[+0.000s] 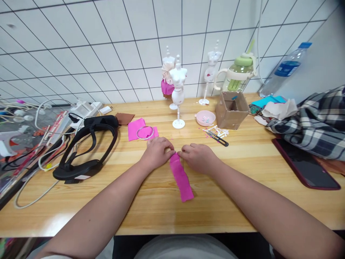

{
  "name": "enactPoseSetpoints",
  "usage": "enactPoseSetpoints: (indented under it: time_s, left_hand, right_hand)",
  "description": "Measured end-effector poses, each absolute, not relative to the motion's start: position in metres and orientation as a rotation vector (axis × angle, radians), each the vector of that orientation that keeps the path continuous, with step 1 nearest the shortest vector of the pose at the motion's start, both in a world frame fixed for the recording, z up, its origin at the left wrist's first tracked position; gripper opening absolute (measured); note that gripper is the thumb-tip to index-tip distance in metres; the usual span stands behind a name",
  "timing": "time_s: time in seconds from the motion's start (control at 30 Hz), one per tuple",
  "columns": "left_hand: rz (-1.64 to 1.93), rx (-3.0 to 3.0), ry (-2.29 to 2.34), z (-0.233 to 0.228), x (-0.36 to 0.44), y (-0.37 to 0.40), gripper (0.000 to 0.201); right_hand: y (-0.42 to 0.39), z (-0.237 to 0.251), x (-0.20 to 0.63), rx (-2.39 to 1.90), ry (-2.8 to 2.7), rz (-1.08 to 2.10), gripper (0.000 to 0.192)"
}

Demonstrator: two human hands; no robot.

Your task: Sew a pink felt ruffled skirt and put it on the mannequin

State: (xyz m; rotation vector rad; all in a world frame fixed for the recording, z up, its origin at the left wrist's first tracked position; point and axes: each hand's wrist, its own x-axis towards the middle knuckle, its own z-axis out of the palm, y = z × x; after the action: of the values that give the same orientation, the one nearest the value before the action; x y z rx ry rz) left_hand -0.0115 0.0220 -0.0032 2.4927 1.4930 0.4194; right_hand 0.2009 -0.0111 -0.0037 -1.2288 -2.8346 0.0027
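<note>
A strip of bright pink crepe-like material (181,178) lies on the wooden table, its loose end pointing toward me. At the far end of the strip, my left hand (157,153) pinches its left corner between thumb and fingers. My right hand (198,157) grips the right corner the same way, fingers curled. Just beyond my hands stands a small white mannequin (178,86) on a round base. Left of it, folded pink material (136,128) lies with a silver ring (145,132) on top.
Snips (217,138) lie among white scraps by a pink dish (205,118) and a cardboard box (232,109). A black headset (88,147) and cables are on the left. A phone (307,163) and plaid cloth (323,118) are right. Two more mannequins (212,68) stand by the wall.
</note>
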Motion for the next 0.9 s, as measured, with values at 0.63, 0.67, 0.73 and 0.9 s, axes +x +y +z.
enactPoseSetpoints:
  time_s: [0.63,0.67,0.73,0.9]
  left_hand:
    - [0.397,2.541,1.397,-0.005,-0.007,0.014,0.016]
    - [0.402,2.534,1.397,-0.005,-0.007,0.014,0.016]
    - [0.402,2.534,1.393,-0.005,-0.008,0.015,0.015]
    - [0.44,2.537,1.455,-0.008,-0.009,0.015,0.013]
  right_hand:
    - [-0.001,-0.011,0.188,-1.52,-2.388,0.37,0.012]
    - [-0.001,-0.011,0.189,-1.51,-2.397,0.362,0.013]
    - [-0.001,-0.012,0.189,-1.5,-2.402,0.348,0.013]
    - [-0.003,-0.013,0.195,-1.41,-2.337,0.308,0.019]
